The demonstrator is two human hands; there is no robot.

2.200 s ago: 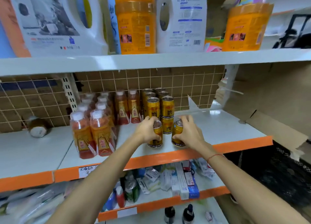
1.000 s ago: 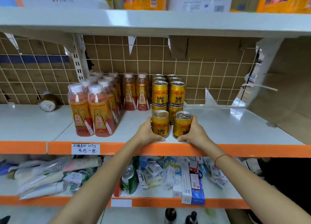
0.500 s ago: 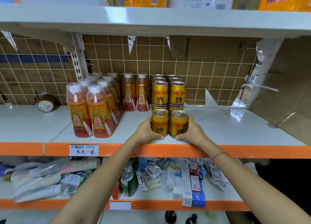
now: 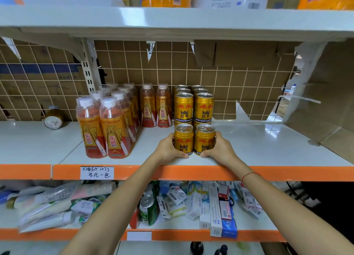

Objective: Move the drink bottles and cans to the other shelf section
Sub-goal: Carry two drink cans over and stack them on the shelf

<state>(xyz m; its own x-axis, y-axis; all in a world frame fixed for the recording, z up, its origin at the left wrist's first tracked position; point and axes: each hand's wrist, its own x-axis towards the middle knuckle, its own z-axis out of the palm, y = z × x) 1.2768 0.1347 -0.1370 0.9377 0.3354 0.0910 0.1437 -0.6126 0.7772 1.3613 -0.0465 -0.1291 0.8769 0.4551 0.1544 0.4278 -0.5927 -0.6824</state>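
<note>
Near the front edge of the middle shelf (image 4: 268, 145), two gold cans are held upright, side by side and touching. The left can (image 4: 183, 139) is gripped by the left hand (image 4: 168, 149), whose fingers are curled round its outer side with the thumb at its base. The right can (image 4: 204, 139) is gripped in the same way by the right hand (image 4: 220, 149); a red string is worn on that wrist. Both cans are standing on the shelf surface, or just above it; which cannot be told.

At 12 o'clock from the held pair, just behind it, more gold cans (image 4: 193, 107) are stacked in two layers and two columns. At 10 o'clock, two orange drink bottles (image 4: 155, 107) are set against the back grid, and at 9 o'clock a larger cluster of the same bottles (image 4: 107, 124) is grouped. Far off at 9 o'clock, on the neighbouring shelf section (image 4: 24, 139), a single can (image 4: 53, 119) is lying on its side. A handwritten price label (image 4: 96, 172) is fixed to the orange shelf lip.
</note>
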